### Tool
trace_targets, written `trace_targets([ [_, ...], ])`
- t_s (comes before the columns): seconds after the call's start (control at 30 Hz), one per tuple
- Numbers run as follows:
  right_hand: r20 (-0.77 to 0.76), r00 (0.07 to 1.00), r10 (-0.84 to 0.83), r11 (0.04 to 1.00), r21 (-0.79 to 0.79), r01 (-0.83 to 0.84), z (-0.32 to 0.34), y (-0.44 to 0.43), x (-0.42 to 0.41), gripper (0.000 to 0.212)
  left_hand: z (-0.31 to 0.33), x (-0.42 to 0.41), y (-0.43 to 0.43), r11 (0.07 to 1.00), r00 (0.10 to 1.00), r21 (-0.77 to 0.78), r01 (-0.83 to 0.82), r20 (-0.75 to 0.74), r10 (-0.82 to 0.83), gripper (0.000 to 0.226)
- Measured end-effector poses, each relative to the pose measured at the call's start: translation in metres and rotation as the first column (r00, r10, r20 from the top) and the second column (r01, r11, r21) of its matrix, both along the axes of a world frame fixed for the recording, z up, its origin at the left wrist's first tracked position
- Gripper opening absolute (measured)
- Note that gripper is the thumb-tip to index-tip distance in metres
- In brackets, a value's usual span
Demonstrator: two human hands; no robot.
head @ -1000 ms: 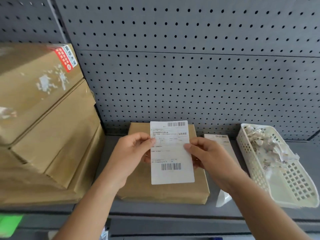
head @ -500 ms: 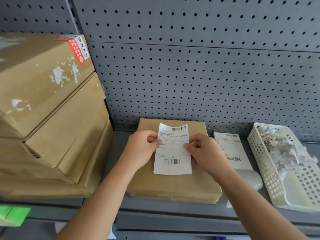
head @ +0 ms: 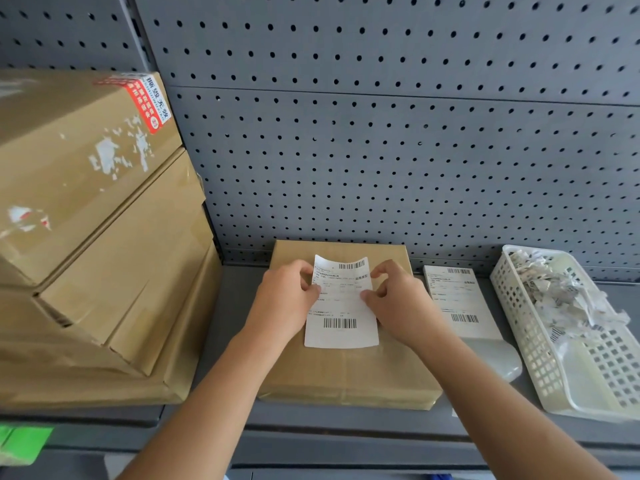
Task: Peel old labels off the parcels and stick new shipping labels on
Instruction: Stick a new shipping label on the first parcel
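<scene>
While the flat brown parcel (head: 346, 372) sits mid-shelf before the pegboard (head: 381, 168), I note a shipping label (head: 341, 329) on its top, lower end flat, upper end curling up; left hand (head: 284, 301) pinches its left edge, fingers curled; right hand (head: 398, 304) pinches the right edge likewise.

Layout: a parcel (head: 346, 372) is lying at centre on the shelf (head: 228, 306), a label (head: 341, 306) lying on its top. Stacked boxes (head: 97, 237) are standing at 9 o'clock; a spare label (head: 457, 299) and, beyond it, a basket (head: 519, 327) holding scraps (head: 568, 299) are lying at 3 o'clock; a pegboard (head: 381, 150) is standing at 12 o'clock.
</scene>
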State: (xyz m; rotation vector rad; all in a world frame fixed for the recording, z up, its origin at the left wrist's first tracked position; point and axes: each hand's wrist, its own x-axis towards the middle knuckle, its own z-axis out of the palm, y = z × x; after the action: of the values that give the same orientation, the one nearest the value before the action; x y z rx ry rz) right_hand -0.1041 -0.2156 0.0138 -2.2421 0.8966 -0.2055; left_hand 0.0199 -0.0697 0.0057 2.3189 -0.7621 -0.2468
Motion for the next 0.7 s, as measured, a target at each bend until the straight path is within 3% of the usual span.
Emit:
trace_targets([
  [0.33, -0.13, 0.991, 0.018, 0.954, -0.294, -0.056, -0.002, 0.004, 0.0, 0.03, 0.003, -0.006, 0.0, 0.996, 0.985, 0.087, 0.014, 0.17, -0.028, 0.036],
  [0.5, 0.004, 0.988, 0.157, 0.832, -0.539, -0.13, -0.014, 0.006, -0.001, 0.027, -0.006, -0.008, 0.005, 0.971, 0.905, 0.103, 0.218, 0.35, -0.24, 0.048],
  [0.7, -0.051, 0.947, 0.317, 0.773, -0.564, -0.289, -0.023, 0.012, 0.01, 0.045, -0.014, -0.001, 0.001, 0.869, 0.833, 0.326, 0.373, 0.296, -0.468, 0.057],
])
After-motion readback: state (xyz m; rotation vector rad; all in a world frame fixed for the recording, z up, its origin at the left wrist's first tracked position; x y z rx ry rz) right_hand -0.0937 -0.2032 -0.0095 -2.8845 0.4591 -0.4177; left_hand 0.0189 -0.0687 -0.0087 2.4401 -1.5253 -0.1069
